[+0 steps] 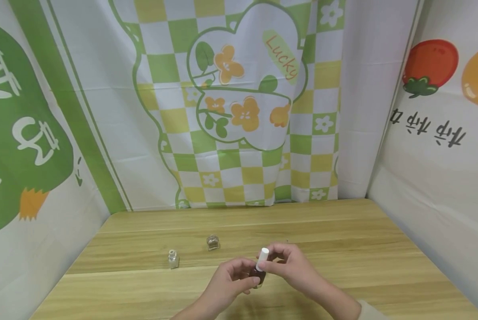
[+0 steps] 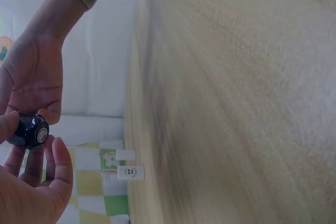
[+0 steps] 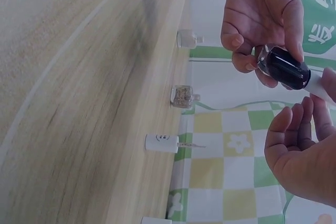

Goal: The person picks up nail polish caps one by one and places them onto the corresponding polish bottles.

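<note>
A dark nail polish bottle point(image 3: 286, 67) with a white cap point(image 1: 262, 258) is held above the table between both hands. My left hand point(image 1: 230, 276) grips the glass body between thumb and fingers. The white cap, seated on the neck, is pinched by my right hand point(image 1: 296, 266). In the left wrist view the bottle's base, with a round label, faces the camera, while the cap is hidden there.
On the wooden table point(image 1: 127, 249), to the left, stand two uncapped bottles, one clear point(image 1: 173, 260) and one glittery point(image 1: 213, 242). Two white caps stand on the table, one brush cap point(image 3: 161, 143) with its brush upward, another cap point(image 3: 156, 221) beside it. Printed curtains border the table.
</note>
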### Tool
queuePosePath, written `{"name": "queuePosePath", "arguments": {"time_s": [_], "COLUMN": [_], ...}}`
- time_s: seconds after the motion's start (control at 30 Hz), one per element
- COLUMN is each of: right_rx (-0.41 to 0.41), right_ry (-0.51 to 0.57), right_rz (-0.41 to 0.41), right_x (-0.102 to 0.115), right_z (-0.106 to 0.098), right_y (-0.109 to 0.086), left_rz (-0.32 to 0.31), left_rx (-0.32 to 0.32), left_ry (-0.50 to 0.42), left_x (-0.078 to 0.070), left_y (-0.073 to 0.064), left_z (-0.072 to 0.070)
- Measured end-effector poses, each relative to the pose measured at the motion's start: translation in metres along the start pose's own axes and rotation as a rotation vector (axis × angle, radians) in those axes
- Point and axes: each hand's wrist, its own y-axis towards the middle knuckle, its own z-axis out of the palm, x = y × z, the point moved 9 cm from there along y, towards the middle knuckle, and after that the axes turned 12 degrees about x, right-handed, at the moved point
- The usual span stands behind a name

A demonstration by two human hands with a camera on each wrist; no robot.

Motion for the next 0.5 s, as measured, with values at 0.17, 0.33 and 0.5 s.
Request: {"name": "queuePosePath", "arguments": {"time_s": [0.17, 0.33, 0.5], "right_rx": [-0.012, -0.018, -0.023], "right_ry": [-0.007, -0.011, -0.025], "right_rz": [0.009, 0.002, -0.006], "right_x": [-0.0008, -0.0004, 0.0007], "right_z": [-0.0009, -0.0014, -0.0023], "right_y": [0.0001, 0.0003, 0.0004], "left_rz": [0.005, 0.0, -0.006], "left_rx": [-0.006, -0.017, -0.02], "left_ry": [0.001, 0.006, 0.005], "left_x": [-0.0004, 0.0003, 0.0011], "left_y": [0.001, 0.0012, 0.0017], "left_z": [-0.0002, -0.0005, -0.0007]}}
